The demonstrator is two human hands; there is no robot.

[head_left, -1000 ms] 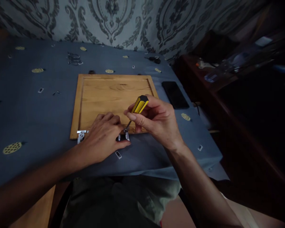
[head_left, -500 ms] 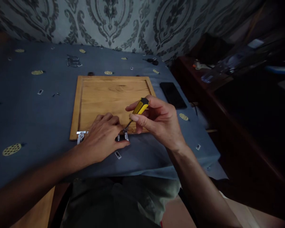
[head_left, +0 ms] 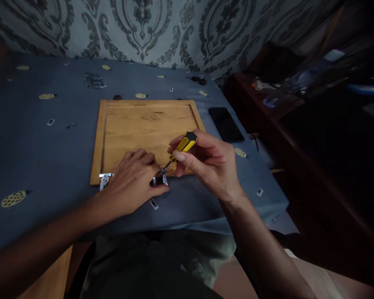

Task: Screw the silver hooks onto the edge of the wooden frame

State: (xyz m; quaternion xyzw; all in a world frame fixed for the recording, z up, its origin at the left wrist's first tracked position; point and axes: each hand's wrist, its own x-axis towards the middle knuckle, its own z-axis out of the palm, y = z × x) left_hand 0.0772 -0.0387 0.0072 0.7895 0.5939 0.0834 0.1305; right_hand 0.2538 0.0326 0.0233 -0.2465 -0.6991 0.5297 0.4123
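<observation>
Between the thumb and fingers of my right hand [head_left: 213, 164] is a yellow and black screwdriver [head_left: 185, 143], tilted, its tip down on a silver metal fitting [head_left: 165, 179]. My left hand [head_left: 135, 180] curls over that fitting at the near edge of a framed wooden panel [head_left: 132, 128], thumb on the near side and fingers on the far side. Part of the fitting is hidden under the hand. At the panel's near left corner sits another silver fitting, shaped like a hinge [head_left: 104, 180], partly covered by my left wrist.
A blue patterned cloth [head_left: 65, 162] covers the table. Right of the panel lies a black phone [head_left: 226, 124]. Two small dark screw-like pieces [head_left: 71, 125] lie to the left. Farther back are a wiry metallic item [head_left: 94, 80] and a dark object [head_left: 198, 79].
My right hand and the screwdriver handle have shifted slightly right and down, while the tip stays at the fitting. My left hand keeps its place. The whole view has shifted a little.
</observation>
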